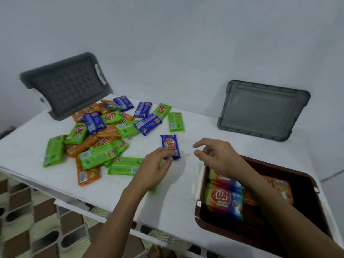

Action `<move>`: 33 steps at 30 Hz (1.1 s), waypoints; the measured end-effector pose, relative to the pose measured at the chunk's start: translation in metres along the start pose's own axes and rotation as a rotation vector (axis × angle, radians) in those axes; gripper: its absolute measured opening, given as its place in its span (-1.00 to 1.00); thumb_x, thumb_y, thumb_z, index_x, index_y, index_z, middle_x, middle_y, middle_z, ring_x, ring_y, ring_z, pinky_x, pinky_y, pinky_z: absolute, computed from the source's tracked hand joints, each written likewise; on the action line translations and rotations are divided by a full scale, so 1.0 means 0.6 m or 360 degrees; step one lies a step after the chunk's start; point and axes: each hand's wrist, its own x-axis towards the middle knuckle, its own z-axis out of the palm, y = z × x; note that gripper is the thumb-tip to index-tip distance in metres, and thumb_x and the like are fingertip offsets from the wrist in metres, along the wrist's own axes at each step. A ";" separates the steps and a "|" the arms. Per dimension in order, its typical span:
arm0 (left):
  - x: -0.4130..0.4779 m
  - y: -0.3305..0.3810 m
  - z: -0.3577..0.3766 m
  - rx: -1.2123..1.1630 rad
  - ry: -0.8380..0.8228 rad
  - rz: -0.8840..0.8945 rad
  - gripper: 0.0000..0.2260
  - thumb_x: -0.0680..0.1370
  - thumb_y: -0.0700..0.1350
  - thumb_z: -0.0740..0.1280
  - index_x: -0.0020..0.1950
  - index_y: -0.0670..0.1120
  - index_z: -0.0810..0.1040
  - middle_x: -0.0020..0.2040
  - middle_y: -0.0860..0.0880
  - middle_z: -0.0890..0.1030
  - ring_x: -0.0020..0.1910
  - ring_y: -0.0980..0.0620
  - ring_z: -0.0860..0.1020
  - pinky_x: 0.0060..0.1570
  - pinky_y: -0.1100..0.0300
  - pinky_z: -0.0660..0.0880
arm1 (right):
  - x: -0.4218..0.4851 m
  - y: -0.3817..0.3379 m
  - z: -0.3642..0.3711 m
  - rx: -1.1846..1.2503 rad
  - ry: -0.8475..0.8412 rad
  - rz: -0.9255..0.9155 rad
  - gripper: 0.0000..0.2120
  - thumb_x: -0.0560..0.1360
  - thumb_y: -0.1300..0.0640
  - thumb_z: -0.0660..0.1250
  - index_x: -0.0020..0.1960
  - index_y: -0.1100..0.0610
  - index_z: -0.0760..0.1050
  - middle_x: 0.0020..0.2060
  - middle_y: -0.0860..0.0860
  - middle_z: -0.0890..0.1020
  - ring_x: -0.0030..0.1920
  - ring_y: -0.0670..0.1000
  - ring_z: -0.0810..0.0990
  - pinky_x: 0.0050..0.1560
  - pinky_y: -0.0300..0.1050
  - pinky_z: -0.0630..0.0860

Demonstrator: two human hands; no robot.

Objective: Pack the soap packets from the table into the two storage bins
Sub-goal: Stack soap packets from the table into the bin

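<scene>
- my left hand [156,164] pinches the near end of the blue glossy soap packet [169,145], mid-surface on the white table [111,192].
- my right hand [217,157] hovers slack, empty, by the dark brown plastic bin [197,214] at the front-right corner.
- i'd lift it flat and lay it beside the stacked packets [223,198] inside.

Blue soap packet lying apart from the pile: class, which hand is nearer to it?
Left. The left hand pinches the near end of the blue packet; the right hand hovers apart on its right, holding nothing.
</scene>
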 end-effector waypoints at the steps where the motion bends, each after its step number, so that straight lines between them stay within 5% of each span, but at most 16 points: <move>1: -0.001 -0.018 -0.017 0.0022 0.0032 -0.0044 -0.79 0.60 -0.09 0.28 0.19 0.06 0.61 0.19 0.15 0.57 0.14 0.25 0.49 0.09 0.39 0.42 | 0.021 -0.012 0.009 0.0010 -0.0018 -0.0011 -0.82 0.57 -0.03 0.29 0.14 -0.06 0.55 -0.27 -0.05 0.64 -0.27 -0.11 0.60 -0.12 -0.12 0.54; 6: -0.006 -0.108 -0.114 0.0146 0.0161 -0.0245 -0.73 0.57 -0.01 0.21 0.19 0.04 0.60 0.19 0.07 0.60 0.16 0.12 0.53 0.13 0.20 0.41 | 0.129 -0.075 0.064 0.0043 -0.0069 -0.0124 -0.85 0.57 0.01 0.30 0.11 -0.04 0.57 -0.21 0.01 0.65 -0.23 -0.07 0.61 -0.27 -0.37 0.43; 15: 0.013 -0.248 -0.252 0.0388 0.0414 -0.0511 -0.79 0.55 -0.21 0.32 0.13 0.01 0.62 0.06 0.06 0.60 0.01 0.10 0.51 -0.08 0.22 0.38 | 0.329 -0.175 0.174 0.0008 -0.0197 -0.0270 -0.79 0.58 0.04 0.28 0.18 0.03 0.57 -0.02 0.02 0.66 -0.07 0.00 0.59 -0.03 -0.10 0.52; 18: 0.035 -0.291 -0.270 0.0471 0.0421 -0.0643 -0.78 0.55 -0.17 0.32 0.18 -0.05 0.60 0.13 -0.07 0.60 0.07 -0.06 0.55 -0.02 0.12 0.46 | 0.391 -0.189 0.209 -0.0053 -0.0212 -0.0282 -0.78 0.58 0.06 0.27 0.19 0.06 0.57 0.05 0.04 0.66 -0.06 0.00 0.59 -0.10 -0.17 0.47; 25: 0.066 -0.360 -0.277 0.0616 0.0374 -0.0720 -0.65 0.56 -0.05 0.32 0.35 0.00 0.49 0.38 -0.09 0.45 0.30 -0.13 0.44 0.20 -0.04 0.46 | 0.508 -0.193 0.275 -0.0221 -0.0282 -0.0172 -0.67 0.61 0.07 0.24 0.36 0.05 0.44 0.22 0.12 0.60 0.10 0.13 0.61 0.08 -0.02 0.55; 33: 0.062 -0.393 -0.270 0.0605 0.0466 -0.0631 -0.63 0.51 0.00 0.24 0.28 -0.04 0.55 0.32 -0.10 0.50 0.23 -0.13 0.49 0.09 -0.09 0.53 | 0.584 -0.184 0.291 -0.0670 -0.0817 -0.0237 -0.40 0.53 -0.08 0.32 0.51 -0.09 0.18 0.39 0.07 0.46 0.33 0.19 0.44 0.36 0.06 0.37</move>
